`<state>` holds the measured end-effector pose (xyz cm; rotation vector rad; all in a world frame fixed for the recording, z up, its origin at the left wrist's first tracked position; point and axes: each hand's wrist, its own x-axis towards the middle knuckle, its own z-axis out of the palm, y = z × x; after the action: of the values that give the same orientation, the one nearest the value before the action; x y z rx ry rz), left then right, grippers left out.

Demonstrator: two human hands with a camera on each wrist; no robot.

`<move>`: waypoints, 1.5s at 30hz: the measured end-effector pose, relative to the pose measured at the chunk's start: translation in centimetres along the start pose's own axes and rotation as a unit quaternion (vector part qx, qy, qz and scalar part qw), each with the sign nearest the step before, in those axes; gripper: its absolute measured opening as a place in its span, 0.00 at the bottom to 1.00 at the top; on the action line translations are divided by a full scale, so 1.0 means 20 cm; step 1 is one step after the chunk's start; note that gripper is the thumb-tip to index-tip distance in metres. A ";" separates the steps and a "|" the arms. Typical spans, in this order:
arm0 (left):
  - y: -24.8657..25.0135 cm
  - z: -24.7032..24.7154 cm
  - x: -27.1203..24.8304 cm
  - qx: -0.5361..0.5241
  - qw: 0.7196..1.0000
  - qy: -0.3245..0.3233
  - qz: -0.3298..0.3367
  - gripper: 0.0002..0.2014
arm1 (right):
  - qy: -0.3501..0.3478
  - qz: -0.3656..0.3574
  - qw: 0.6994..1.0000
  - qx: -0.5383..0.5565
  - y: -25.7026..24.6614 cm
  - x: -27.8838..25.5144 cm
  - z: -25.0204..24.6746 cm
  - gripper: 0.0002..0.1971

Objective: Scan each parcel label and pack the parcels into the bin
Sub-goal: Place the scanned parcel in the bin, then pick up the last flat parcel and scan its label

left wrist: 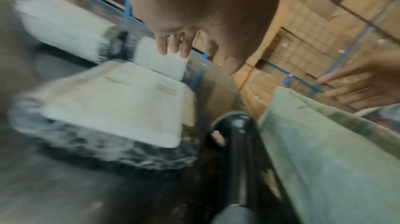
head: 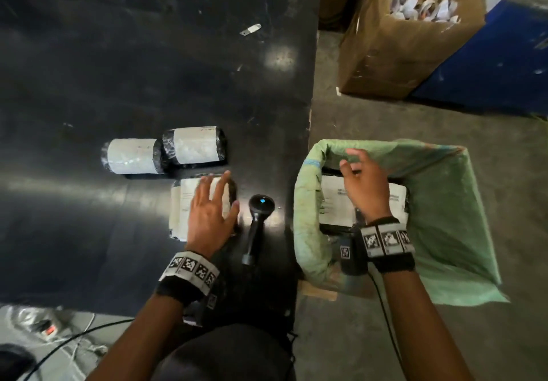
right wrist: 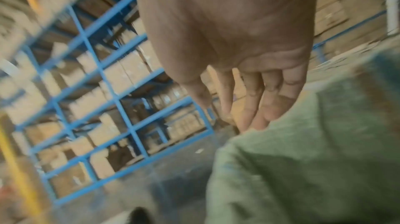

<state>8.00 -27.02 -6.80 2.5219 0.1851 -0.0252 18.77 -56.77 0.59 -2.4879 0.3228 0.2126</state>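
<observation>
Three black-wrapped parcels with white labels lie on the dark table (head: 118, 69). My left hand (head: 212, 205) hovers with spread fingers over the nearest parcel (head: 179, 205) (left wrist: 121, 102); contact cannot be told. Two more parcels (head: 133, 155) (head: 194, 145) lie just beyond it. A black handheld scanner (head: 258, 220) (left wrist: 236, 142) lies on the table right of that hand. Beside the table stands the bin lined with a green sack (head: 444, 203) (right wrist: 314, 167), with a labelled parcel (head: 332, 203) inside. My right hand (head: 363, 182) (right wrist: 249, 99) is above it, fingers loose, holding nothing.
A large cardboard box (head: 394, 54) of paper scraps stands on the floor beyond the bin, with a blue surface (head: 489, 63) to its right. A small white scrap (head: 250, 29) lies far on the table. Blue shelving (right wrist: 97, 107) with cartons fills the background. Cables (head: 59, 342) run at lower left.
</observation>
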 end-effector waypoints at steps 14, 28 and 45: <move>-0.57 -0.04 -0.17 -0.045 0.976 -0.140 -0.160 0.57 | -0.154 0.067 0.977 0.132 -0.27 -0.60 0.81 0.39; -0.51 -0.05 -0.17 -0.180 0.973 -0.039 -0.140 0.43 | -0.126 0.209 0.883 0.402 -0.23 -0.60 0.95 0.30; -0.25 -0.09 -0.15 -0.210 0.959 0.023 -0.186 0.33 | -0.106 0.096 0.917 0.372 -0.41 -0.54 0.55 0.20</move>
<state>4.27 -22.38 -8.07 2.0348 0.6158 -0.0707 9.90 -41.91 -1.13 -1.6627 0.4555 0.3594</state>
